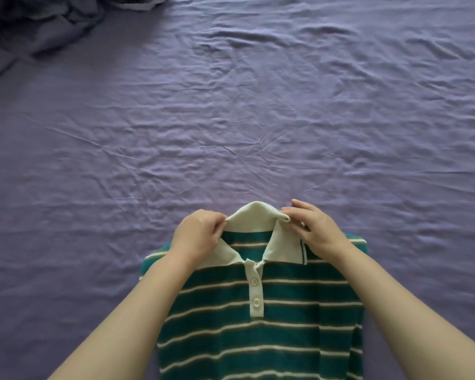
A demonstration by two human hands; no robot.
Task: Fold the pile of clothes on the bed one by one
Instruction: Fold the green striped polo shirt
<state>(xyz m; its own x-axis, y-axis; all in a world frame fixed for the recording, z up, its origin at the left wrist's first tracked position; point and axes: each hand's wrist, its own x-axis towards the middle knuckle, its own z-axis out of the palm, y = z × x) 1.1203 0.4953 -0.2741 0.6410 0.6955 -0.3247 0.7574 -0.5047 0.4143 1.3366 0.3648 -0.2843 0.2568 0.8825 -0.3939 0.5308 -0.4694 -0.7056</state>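
- Head view: a green polo shirt [258, 311] with thin white stripes lies front side up on the purple bed sheet [231, 119], at the near edge of the bed, between the two forearms.
- The left hand [198, 233] has its thumb and fingers pressed together on the left end of the white collar [254, 218] — the cloth is pinched between them.
- The right hand [311, 229] does the same at the right end of the collar; its fingertips [288, 213] are closed on a small roll of the white fabric.
- Between the two pinches the back of the collar stands up a little from the shirt, and the collar points lie flat just below the fingers.
- Under the collar, toward the person, there is a white placket with two white buttons [255, 281].
- Far beyond the fingers, at the upper left corner, a dark pile of clothes [39, 20] rests on the sheet — well apart from the shirt.
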